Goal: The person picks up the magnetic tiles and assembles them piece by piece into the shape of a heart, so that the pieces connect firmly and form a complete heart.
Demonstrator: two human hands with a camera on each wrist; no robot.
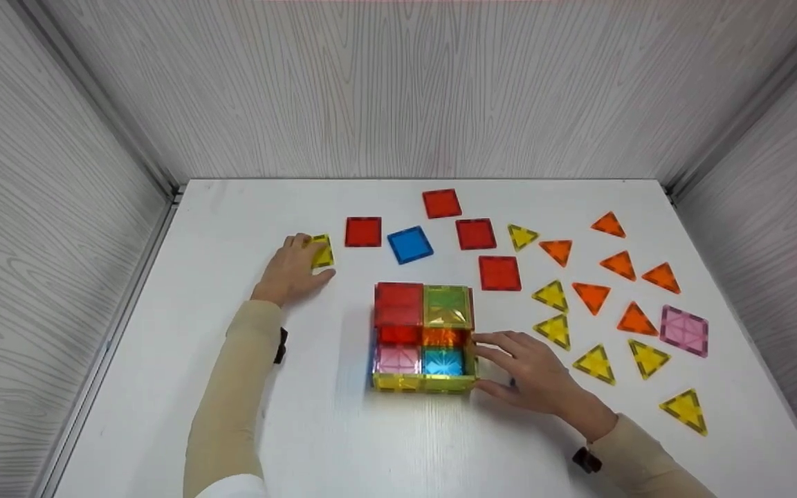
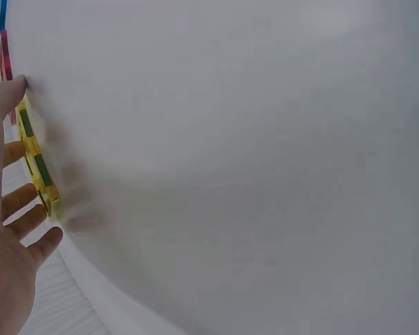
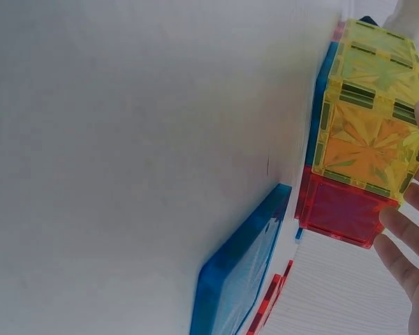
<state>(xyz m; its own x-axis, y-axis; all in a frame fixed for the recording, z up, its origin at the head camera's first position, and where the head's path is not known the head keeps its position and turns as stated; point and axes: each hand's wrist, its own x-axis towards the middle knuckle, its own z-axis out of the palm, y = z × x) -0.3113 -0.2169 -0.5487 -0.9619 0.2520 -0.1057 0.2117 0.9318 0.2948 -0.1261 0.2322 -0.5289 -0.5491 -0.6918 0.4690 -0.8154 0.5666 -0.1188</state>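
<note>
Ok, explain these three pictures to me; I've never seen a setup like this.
There is no machine here, just a person's two bare hands working at a white table. The large picture comes from a camera on the person's head, looking forward and down. The other two come from cameras on the left and right wrists, each showing that hand up close.

The left hand touches a yellow tile; I can't tell whether it is lifted. The right hand is at the yellow side of a box-like build of colourful see-through tiles, without gripping it.

Scattered around are red squares, a blue square, a pink square, and orange triangles and yellow triangles.
</note>
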